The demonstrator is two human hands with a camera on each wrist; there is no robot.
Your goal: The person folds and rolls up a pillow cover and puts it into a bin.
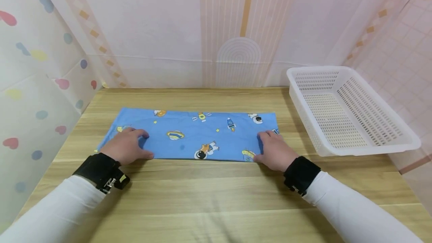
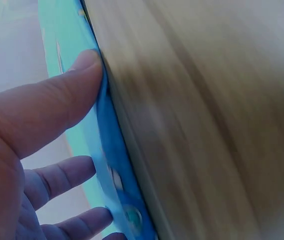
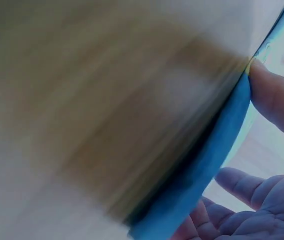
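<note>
A blue cloth (image 1: 189, 134), printed with astronauts, planets and rockets, lies flat on the wooden table as a long folded strip. My left hand (image 1: 126, 146) rests on its left part, thumb at the near edge and fingers spread apart. On the right end, my right hand (image 1: 275, 150) touches the cloth in much the same way, its thumb by the near edge. The left wrist view shows the left thumb (image 2: 77, 85) against the cloth's edge (image 2: 113, 135), with the fingers apart from it. In the right wrist view, the right thumb (image 3: 274, 95) meets the cloth's edge (image 3: 206, 160).
A white plastic basket (image 1: 374, 149) with slotted sides stands at the right back of the table (image 1: 189, 198). Patterned sheets (image 1: 145, 21) hang behind the table and along both sides. Each wrist wears a black strap (image 1: 301, 174).
</note>
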